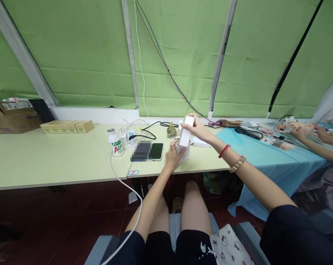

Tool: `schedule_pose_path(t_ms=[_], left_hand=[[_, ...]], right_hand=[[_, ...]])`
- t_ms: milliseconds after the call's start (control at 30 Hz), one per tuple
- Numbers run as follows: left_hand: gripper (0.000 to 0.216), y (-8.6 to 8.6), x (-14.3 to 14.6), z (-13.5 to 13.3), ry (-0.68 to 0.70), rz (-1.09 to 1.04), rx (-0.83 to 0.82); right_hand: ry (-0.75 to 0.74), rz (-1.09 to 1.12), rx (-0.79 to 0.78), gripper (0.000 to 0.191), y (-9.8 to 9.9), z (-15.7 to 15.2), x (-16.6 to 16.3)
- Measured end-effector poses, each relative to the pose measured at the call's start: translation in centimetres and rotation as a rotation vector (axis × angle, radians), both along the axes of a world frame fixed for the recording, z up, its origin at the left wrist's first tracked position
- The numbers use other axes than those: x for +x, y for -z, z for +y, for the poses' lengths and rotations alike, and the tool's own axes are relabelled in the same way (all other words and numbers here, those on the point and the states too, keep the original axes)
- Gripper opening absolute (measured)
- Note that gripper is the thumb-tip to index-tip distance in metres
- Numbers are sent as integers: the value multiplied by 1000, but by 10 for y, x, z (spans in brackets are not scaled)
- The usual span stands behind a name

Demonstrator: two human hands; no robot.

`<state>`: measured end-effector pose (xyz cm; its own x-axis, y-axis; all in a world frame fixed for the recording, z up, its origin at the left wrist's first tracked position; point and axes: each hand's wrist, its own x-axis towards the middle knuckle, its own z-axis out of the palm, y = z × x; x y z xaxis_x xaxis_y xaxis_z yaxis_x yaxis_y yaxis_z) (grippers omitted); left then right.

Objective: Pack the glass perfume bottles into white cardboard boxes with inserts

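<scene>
Both of my hands are on a tall white box [186, 135] held upright above the pale table [56, 158]. My right hand [197, 129] grips its top end with the fingers wrapped round it. At the box's bottom end, my left hand [172, 154] holds on, next to a second white box part [184, 154] standing on the table. A dark phone [156, 151] lies just left of my left hand.
A small white bottle [117, 146], a charger [127, 139] with white cable and a glass perfume bottle [171, 130] sit behind. Several tan boxes [68, 126] and cardboard cartons [13, 116] lie far left. Another person's hands [307, 131] work over a blue cloth [279, 162] at right.
</scene>
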<state>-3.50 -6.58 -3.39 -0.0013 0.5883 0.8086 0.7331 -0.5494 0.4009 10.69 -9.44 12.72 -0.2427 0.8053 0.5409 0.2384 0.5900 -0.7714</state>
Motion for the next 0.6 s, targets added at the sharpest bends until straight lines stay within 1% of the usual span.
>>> schedule_pose_path(t_ms=[100,200,300,367,467,500,533,600], left_hand=[[57,0,0,-1,-19,-14,-26],[60,1,0,-1,-2,-49,-48],[60,1,0,-1,35,-125,-54],[59,2,-1,0,38,-164,-61],[56,4,-2,2,12,-187,-108],[56,4,-2,2,2,-188,-122],[55,4,-2,2,-9,-184,-130],[54,5,-2,3,-25,-166,-123]], right_hand=[[17,11,-39,56,18,12,-6],[49,103,-70,58,26,20,-8],[102,198,-95,61,25,20,-8],[119,281,-184,62,22,20,-8],[116,402,-332,58,20,20,-8],[111,418,-340,57,20,20,-8],[112,410,-312,57,22,20,-8],[135,312,-167,59,27,21,-9]])
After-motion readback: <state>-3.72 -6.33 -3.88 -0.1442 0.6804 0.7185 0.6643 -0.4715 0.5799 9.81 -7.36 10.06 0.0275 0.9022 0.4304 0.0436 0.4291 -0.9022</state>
